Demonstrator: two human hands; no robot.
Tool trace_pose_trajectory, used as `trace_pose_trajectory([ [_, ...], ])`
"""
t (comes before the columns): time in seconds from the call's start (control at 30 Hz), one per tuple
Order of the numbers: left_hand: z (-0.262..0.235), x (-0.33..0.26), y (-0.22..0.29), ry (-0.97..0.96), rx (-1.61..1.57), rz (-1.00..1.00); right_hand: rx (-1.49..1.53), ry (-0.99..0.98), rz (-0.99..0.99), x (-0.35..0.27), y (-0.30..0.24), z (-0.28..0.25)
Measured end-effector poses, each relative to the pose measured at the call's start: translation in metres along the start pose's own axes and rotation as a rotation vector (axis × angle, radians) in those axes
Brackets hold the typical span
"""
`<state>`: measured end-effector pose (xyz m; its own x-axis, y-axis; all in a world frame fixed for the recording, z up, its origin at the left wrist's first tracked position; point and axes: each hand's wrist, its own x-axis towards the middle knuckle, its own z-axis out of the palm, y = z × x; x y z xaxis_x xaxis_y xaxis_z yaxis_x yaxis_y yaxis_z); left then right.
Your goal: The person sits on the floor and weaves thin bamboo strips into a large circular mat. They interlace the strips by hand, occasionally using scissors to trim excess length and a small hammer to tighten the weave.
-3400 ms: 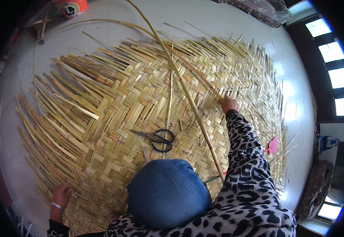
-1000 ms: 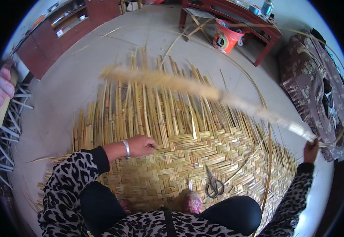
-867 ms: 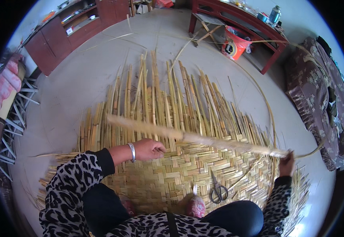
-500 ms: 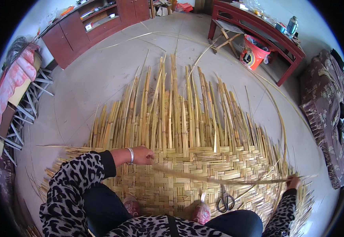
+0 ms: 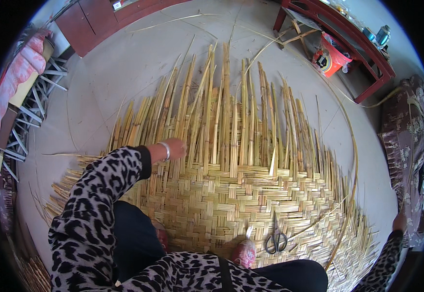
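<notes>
On the floor in front of me lies a large woven mat (image 5: 212, 194) of split, yellow-brown cane-like strips. Tall loose strip ends (image 5: 226, 112) stick out from its far edge. My left hand (image 5: 176, 148) is closed at the left part of these ends, a silver bracelet on its wrist; what its fingers grip is hidden. Far out to the right, my right hand (image 5: 399, 223) is closed on a long thin strip (image 5: 406, 187) that curves up past the patterned cloth. Scissors with dark handles (image 5: 276, 242) lie on the mat near my shoe (image 5: 244, 254).
Folding stools (image 5: 29, 114) stand at the left under a pink cloth (image 5: 24, 61). A red cabinet (image 5: 92, 27) is at the back left. At the back right are a red table (image 5: 367, 92) and a red bucket (image 5: 331, 58). A patterned brown cloth (image 5: 406, 141) hangs at the right.
My right hand has moved outward to the right, off the mat, and the strip it held across the mat now bends upward. My left hand has shifted away from me, toward the upright strip ends.
</notes>
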<state>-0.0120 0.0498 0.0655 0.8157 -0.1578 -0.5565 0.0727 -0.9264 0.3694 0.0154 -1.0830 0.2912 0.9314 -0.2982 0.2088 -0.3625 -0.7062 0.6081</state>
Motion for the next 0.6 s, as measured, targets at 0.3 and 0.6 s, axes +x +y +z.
trace_pose_trajectory([
  [0.3,-0.030,0.085,0.011,0.410,-0.024,-0.326,0.196,-0.658,0.235,-0.351,-0.180,0.110],
  [0.6,-0.013,0.158,-0.072,0.453,-0.928,-0.352,0.753,-0.509,-0.368,-0.467,-0.407,-0.095],
])
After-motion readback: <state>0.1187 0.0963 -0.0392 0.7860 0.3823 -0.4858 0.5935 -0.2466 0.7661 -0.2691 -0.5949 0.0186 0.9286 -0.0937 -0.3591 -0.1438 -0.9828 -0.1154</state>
